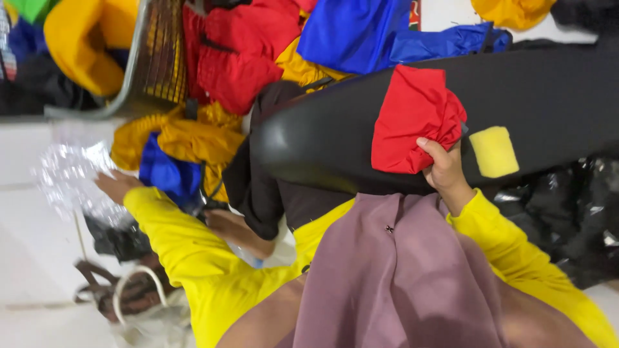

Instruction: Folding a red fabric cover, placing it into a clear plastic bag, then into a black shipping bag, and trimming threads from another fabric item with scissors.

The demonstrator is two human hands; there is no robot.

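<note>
Now we press the red cloth (412,122) onto the black board (548,96), right hand (445,171) gripping its bunched edge.
Our left hand (116,185) lies open on the clear plastic bag (71,174); next, we judge, the cloth needs flattening and the bag lifting.

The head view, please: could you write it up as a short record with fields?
right hand: grips the edge of a folded red cloth
red cloth: lies on a black board
yellow sponge: on the board, beside the right hand
left hand: reaches out to a clear plastic bag
behind the board: heap of red, yellow and blue garments
upper left: wire basket
</note>
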